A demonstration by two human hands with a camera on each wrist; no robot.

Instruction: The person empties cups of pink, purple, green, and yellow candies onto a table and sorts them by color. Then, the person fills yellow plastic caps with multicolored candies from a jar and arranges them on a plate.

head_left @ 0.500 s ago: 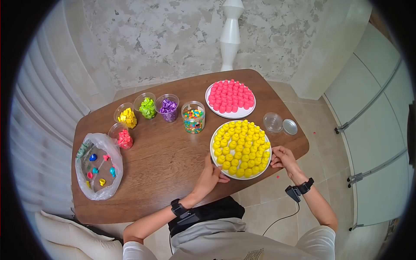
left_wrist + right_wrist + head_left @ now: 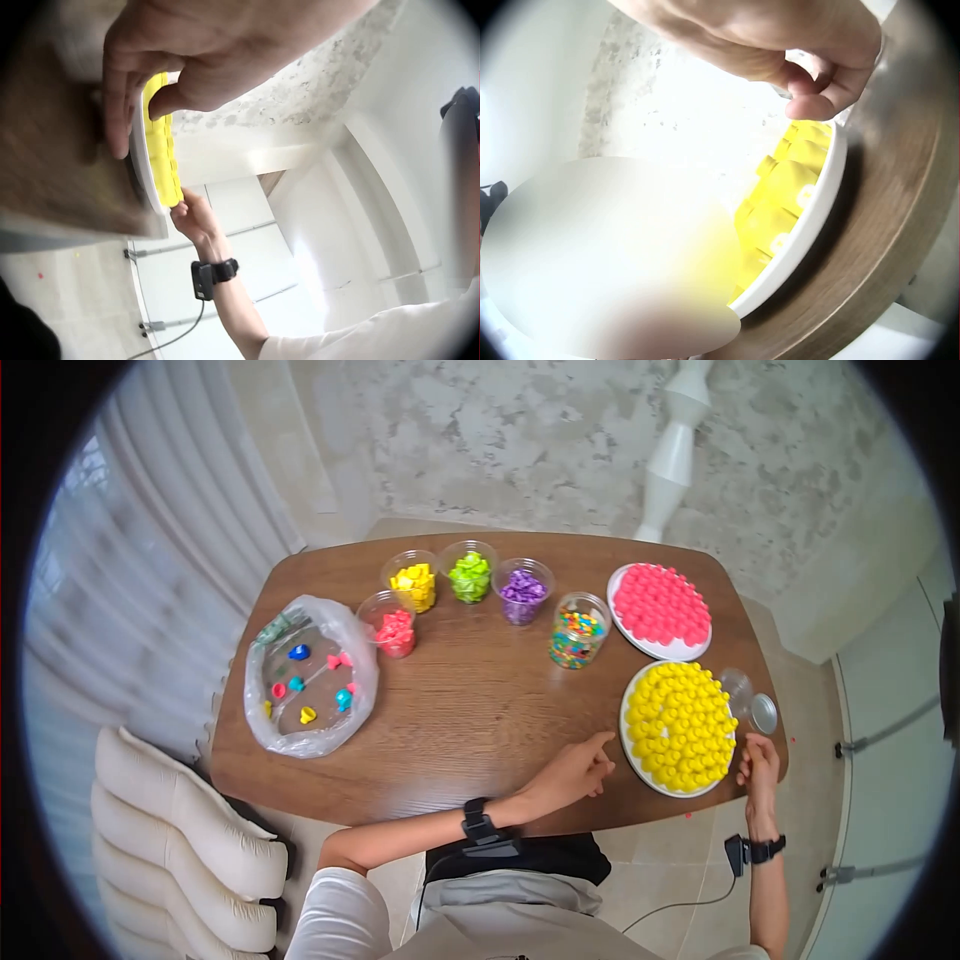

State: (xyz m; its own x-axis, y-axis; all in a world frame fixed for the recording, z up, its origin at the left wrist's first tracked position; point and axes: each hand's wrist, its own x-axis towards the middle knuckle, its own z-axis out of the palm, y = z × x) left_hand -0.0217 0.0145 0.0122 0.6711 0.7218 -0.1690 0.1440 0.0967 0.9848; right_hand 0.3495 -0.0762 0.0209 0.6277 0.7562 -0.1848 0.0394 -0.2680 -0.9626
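Note:
Yellow bottle-shaped pieces (image 2: 680,725) stand packed on a round white plate (image 2: 628,753) at the table's right front. Just left of its rim is my left hand (image 2: 565,775), fingers relaxed and holding nothing. My right hand (image 2: 762,770), its fingers loosely bent, is close to the right rim; no held object shows. In the left wrist view, the left hand (image 2: 202,52) is over the plate's near side. The right wrist view has the right hand (image 2: 802,45) by the rim (image 2: 810,232), thumb near the fingers; contact is unclear.
A white plate (image 2: 622,622) of pink pieces stands behind. Cups of purple (image 2: 523,588), green (image 2: 469,576), yellow (image 2: 413,586) and red pieces (image 2: 395,632), a candy jar (image 2: 577,635), a lined plastic bag (image 2: 362,700), a clear container (image 2: 735,690) and a lid (image 2: 764,713) are around.
The head view has swung left, so the table appears farther right. My left hand has come off the yellow pieces' plate and moved slightly left; my right hand remains beside it.

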